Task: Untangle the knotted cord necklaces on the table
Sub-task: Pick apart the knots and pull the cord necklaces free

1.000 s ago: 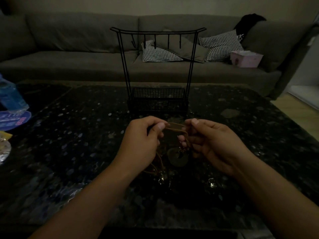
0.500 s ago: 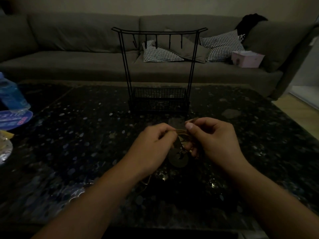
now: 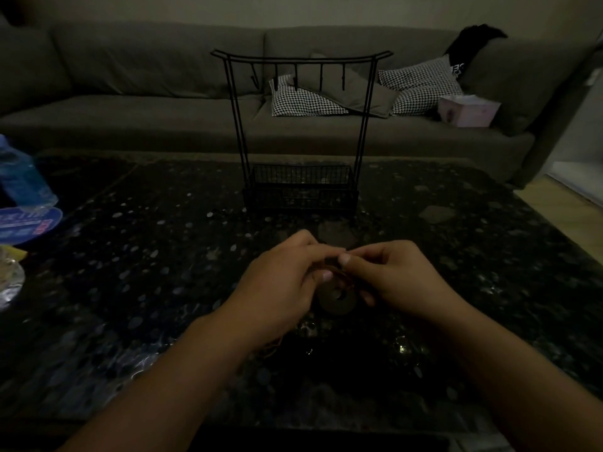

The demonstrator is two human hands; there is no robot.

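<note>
Brown cord necklaces [image 3: 339, 278] are bunched between my two hands above the dark speckled table [image 3: 146, 272]. A round ring-shaped pendant [image 3: 337, 300] hangs from the cords just below my fingers. My left hand [image 3: 280, 282] pinches the cords with thumb and fingers. My right hand [image 3: 394, 275] pinches the same tangle from the right, its fingertips touching those of the left. A loop of cord [image 3: 272, 349] trails down onto the table under my left wrist. The knot itself is hidden by my fingers.
A black wire jewellery stand [image 3: 301, 125] with hooks and a mesh basket stands just beyond my hands. A blue bottle [image 3: 23, 177] and a round blue packet [image 3: 27, 223] sit at the table's left edge. A grey sofa [image 3: 130, 76] with cushions lies behind.
My hands have drawn together from apart until the fingertips meet over the tangle. The stretch of cord seen between them one second ago is now covered.
</note>
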